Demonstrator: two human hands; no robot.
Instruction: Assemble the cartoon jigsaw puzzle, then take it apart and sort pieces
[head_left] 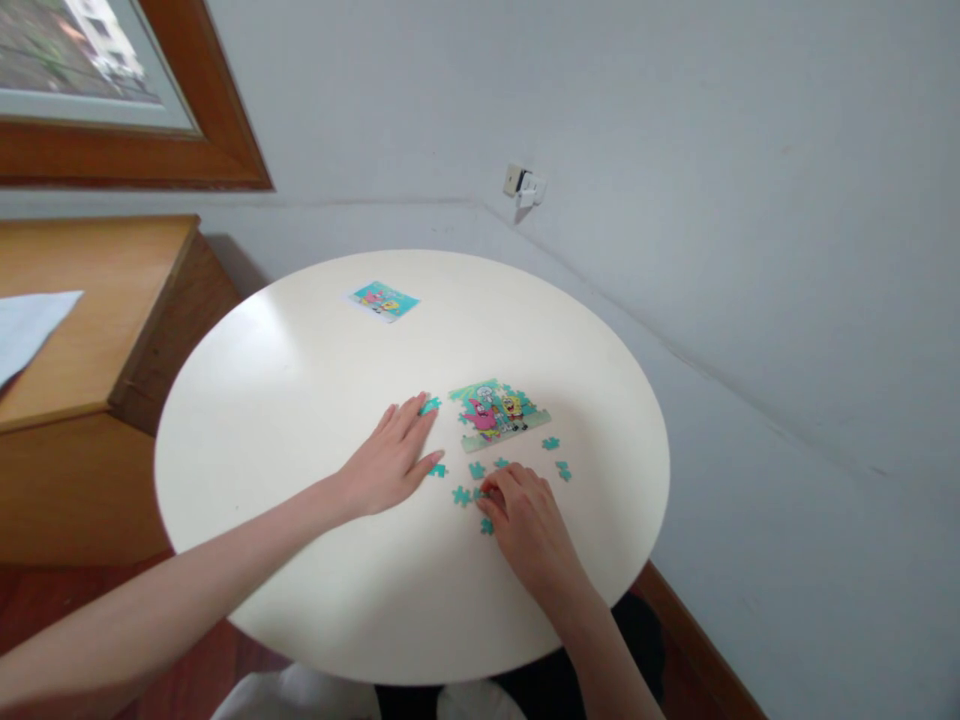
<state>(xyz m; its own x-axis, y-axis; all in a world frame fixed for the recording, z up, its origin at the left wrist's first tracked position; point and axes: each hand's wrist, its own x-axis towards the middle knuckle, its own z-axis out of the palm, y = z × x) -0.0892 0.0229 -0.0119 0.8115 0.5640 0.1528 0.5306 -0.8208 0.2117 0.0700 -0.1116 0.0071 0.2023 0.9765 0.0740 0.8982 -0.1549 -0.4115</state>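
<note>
A partly assembled cartoon jigsaw puzzle (pixel 499 412) lies on a round cream table (pixel 300 420). Several loose teal pieces (pixel 556 456) are scattered just in front of it. My left hand (pixel 390 460) lies flat on the table left of the puzzle, fingers stretched out, fingertips touching a teal piece (pixel 430 405). My right hand (pixel 525 520) rests below the puzzle with its fingers curled down onto a loose teal piece (pixel 474 493). A small reference picture card (pixel 382 300) lies at the far side of the table.
A wooden cabinet (pixel 90 340) with a sheet of white paper (pixel 30 325) stands left of the table. A framed picture (pixel 97 90) hangs above it. White walls meet close behind, with a small wall socket (pixel 523 185). My knees show under the near table edge.
</note>
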